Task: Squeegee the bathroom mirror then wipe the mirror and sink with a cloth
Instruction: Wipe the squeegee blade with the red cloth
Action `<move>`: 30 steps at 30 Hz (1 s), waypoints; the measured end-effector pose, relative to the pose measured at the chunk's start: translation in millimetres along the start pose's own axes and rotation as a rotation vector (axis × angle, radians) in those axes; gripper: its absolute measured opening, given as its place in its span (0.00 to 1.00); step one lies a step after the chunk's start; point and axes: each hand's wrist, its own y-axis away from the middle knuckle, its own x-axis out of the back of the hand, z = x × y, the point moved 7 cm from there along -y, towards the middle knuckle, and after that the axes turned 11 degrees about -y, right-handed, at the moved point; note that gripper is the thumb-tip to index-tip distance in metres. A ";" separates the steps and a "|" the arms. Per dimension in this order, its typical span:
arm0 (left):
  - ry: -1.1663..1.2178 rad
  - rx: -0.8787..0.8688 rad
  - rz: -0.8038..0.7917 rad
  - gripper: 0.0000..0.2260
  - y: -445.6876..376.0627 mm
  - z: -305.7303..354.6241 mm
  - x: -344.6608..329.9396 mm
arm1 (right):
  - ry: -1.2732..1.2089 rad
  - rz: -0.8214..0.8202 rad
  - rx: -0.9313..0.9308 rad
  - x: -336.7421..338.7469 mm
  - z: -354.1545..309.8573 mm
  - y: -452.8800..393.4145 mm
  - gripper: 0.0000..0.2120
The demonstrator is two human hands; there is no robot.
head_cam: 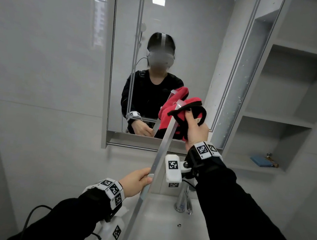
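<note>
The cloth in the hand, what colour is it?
The cloth is red with black edging, seen in the head view.

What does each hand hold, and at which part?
The left hand grips the squeegee at its handle. The right hand grips the red cloth, bunched around the upper end of the squeegee's blade.

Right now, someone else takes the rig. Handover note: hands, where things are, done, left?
Left hand grips the squeegee at its handle end, blade angled up over the sink toward the mirror.
Right hand holds the red cloth against the blade's upper end, in front of the mirror's lower right.
Done: cannot tell if the squeegee pass is finished; the cloth on the blade suggests it may be.
Left: likely wipe the mirror, then the sink, with the cloth.
</note>
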 end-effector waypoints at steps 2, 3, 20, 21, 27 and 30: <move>-0.011 -0.010 0.025 0.14 -0.5 1.7 1.9 | 0.005 0.027 0.045 -1.3 0.4 1.1 0.13; -0.020 -0.012 0.036 0.14 -0.1 1.8 2.8 | -0.014 0.045 0.062 -0.6 1.3 2.0 0.12; -0.009 0.016 0.069 0.07 -4.2 10.8 18.3 | 0.076 -0.049 0.038 14.0 39.4 33.6 0.13; 0.004 0.016 0.066 0.07 -5.0 13.4 19.6 | 0.106 -0.039 0.048 16.2 44.5 37.8 0.11; -0.070 0.021 0.008 0.09 2.2 6.5 5.5 | 0.115 0.084 0.061 28.3 44.7 36.5 0.09; -0.113 0.022 0.006 0.09 2.6 4.3 5.6 | 0.117 0.083 0.054 30.0 41.3 28.9 0.12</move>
